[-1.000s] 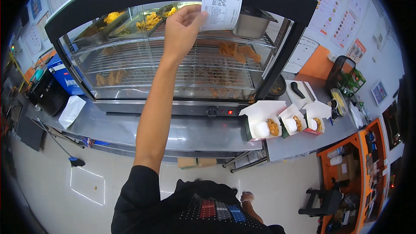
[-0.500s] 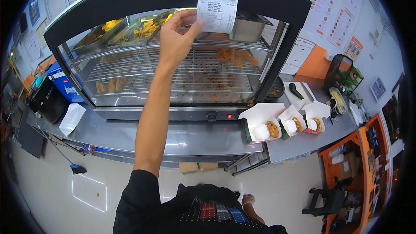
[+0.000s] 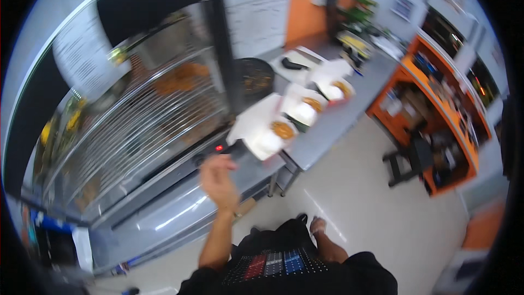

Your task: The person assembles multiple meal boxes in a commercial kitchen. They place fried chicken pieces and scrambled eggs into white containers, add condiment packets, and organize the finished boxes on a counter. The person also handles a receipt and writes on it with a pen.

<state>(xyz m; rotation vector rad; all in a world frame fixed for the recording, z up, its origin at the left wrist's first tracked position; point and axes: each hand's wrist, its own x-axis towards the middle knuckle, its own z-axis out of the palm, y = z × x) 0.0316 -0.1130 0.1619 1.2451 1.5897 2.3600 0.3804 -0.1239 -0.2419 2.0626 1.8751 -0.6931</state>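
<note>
My left hand (image 3: 218,180), blurred by motion, is over the front edge of the metal counter, below the heated display cabinet's red indicator light. I see nothing held in it, but its finger posture is smeared. To its right stand three open paper boxes: the nearest box (image 3: 256,125), a middle box (image 3: 295,104) and a far box (image 3: 333,74). Each contains a white rounded portion, apparently rice, beside brown fried food. My right hand (image 3: 318,225) hangs low by my body, its fingers unclear. A long printed receipt (image 3: 84,49) hangs on the cabinet's upper front.
The glass-fronted cabinet (image 3: 215,49) has wire racks with orange-brown fried food inside. Beside it sit a round dark pan (image 3: 254,76) and a black-handled utensil (image 3: 295,64) on a white board. Farther right are an orange shelf unit (image 3: 406,76) and a black stool (image 3: 409,158).
My left hand has let go of the receipt and come down toward the counter. The view has swung right and tilted, bringing the boxes closer to the middle.
</note>
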